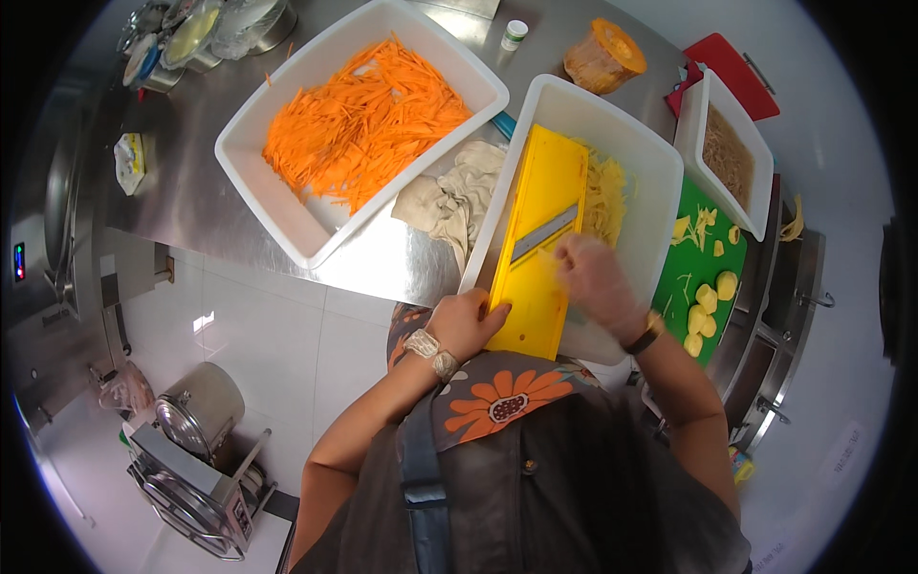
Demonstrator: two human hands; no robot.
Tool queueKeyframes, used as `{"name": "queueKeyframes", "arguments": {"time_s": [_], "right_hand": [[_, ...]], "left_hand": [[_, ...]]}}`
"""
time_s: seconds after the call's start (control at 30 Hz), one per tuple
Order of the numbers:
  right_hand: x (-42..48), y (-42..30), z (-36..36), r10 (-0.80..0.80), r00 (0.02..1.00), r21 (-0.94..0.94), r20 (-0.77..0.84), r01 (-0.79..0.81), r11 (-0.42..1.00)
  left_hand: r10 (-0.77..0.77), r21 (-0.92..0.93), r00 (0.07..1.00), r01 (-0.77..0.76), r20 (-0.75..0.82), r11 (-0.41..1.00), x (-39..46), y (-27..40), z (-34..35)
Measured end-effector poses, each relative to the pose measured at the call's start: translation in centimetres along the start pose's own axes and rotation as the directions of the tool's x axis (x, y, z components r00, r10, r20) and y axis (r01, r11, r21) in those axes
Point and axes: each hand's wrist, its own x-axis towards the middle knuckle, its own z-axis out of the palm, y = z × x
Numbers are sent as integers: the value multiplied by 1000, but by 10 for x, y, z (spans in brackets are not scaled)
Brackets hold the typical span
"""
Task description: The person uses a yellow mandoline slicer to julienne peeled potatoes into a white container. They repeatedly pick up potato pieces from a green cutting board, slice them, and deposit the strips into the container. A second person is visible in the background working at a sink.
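A yellow mandoline slicer (539,179) with a slanted metal blade rests lengthwise in a white plastic tub (649,154). My left hand (470,323) grips its near end at the tub's rim, thumb on top. Just below the blade is my right hand (595,280), in a clear glove and blurred by motion. Its fingers are closed around a pale piece of potato (547,260), mostly hidden by them. Thin pale-yellow potato shreds (604,197) lie in the tub, partly under the slicer.
Left of it, another white tub (237,143) holds shredded carrot (366,118). A beige cloth (459,194) lies between them. Peeled potatoes (706,298) sit on a green cutting board (706,262) at right. A cut pumpkin (606,57) stands behind.
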Motion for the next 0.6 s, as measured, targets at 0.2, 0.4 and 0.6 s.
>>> {"name": "queueKeyframes", "arguments": {"time_s": [0.2, 0.4, 0.6], "right_hand": [[-21, -12, 24, -30, 977, -57, -212, 18, 998], [-24, -7, 34, -63, 986, -210, -154, 29, 977], [52, 5, 22, 161, 984, -396, -75, -177, 901]], "left_hand": [[1, 8, 1000, -1, 7, 1000, 1, 2, -1], [1, 23, 1000, -1, 10, 1000, 0, 2, -2], [32, 17, 999, -32, 0, 999, 2, 1, -4]]}}
